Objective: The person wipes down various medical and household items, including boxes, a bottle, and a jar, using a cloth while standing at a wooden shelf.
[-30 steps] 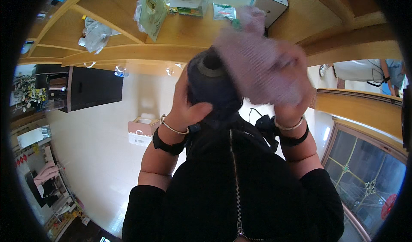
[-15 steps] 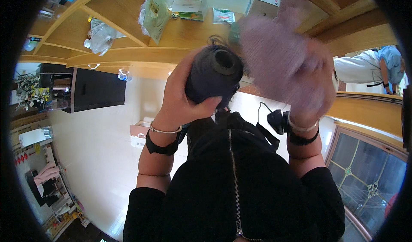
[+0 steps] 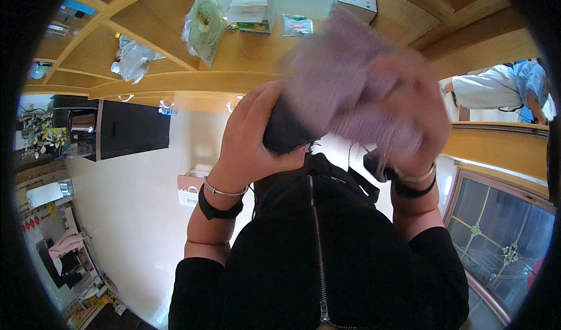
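My left hand (image 3: 248,134) is wrapped round a dark blue-grey bottle-like cylinder (image 3: 283,132), its thumb along the near side. The pale mauve cloth (image 3: 327,78) covers the cylinder's upper end, so the round opening there is hidden. Bunched in my right hand (image 3: 412,108), the cloth is smeared by motion. Whether it presses on the cylinder or only passes in front, I cannot tell.
Ahead, a wooden cabinet shelf holds a green pouch (image 3: 207,29), an open carton (image 3: 252,11), a small sachet (image 3: 298,25) and a white box (image 3: 356,0). A clear plastic bag (image 3: 135,58) lies in a left compartment. At the right stands another person in light trousers (image 3: 485,90).
My right hand has brought the cloth leftward, over the cylinder's end that showed before. The left hand keeps its hold, with the cylinder slightly lower.
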Motion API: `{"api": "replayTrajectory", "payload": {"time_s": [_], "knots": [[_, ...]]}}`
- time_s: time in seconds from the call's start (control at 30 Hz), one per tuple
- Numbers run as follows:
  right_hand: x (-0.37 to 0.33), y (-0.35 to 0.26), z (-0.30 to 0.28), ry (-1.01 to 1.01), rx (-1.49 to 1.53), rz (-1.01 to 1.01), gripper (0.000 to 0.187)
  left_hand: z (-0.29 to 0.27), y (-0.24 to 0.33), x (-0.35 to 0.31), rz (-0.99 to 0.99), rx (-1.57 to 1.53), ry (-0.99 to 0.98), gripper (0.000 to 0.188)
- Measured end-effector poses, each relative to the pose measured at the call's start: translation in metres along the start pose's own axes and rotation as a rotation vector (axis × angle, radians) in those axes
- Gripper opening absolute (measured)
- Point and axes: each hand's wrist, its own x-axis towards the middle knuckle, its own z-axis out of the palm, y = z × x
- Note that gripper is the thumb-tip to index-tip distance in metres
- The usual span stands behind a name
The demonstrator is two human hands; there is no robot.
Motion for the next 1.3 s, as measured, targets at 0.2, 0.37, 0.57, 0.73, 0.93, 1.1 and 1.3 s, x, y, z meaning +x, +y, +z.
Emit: {"api": "replayTrajectory", "payload": {"time_s": [0.2, 0.37, 0.57, 0.73, 0.93, 1.1, 1.3], "knots": [[-0.001, 0.024, 0.032, -0.056, -0.003, 0.157, 0.028, 0.009, -0.012, -0.013, -0.01, -0.01, 0.013, 0.073], [-0.01, 0.03, 0.039, 0.296, 0.349, 0.579, 0.024, 0.0, -0.012, -0.01, -0.097, -0.228, 0.134, 0.076], [-0.003, 0.012, 0.038, -0.001, 0.038, -0.062, 0.024, -0.001, -0.022, -0.011, -0.105, -0.202, 0.074, 0.078], [-0.029, 0.054, 0.067, 0.252, 0.456, 0.74, 0.025, 0.005, -0.027, -0.029, -0.353, -0.781, 0.37, 0.083], [-0.011, 0.025, 0.072, 0.296, 0.357, 0.514, 0.03, 0.01, -0.059, -0.041, -0.552, -1.259, 0.444, 0.085], [0.003, 0.032, 0.092, 0.008, 0.242, 0.168, 0.031, 0.003, -0.072, -0.019, -0.588, -1.504, 0.399, 0.077], [-0.02, 0.045, 0.093, 0.147, 0.436, 0.608, 0.03, -0.035, -0.084, -0.003, -0.582, -1.629, 0.534, 0.068]]}}
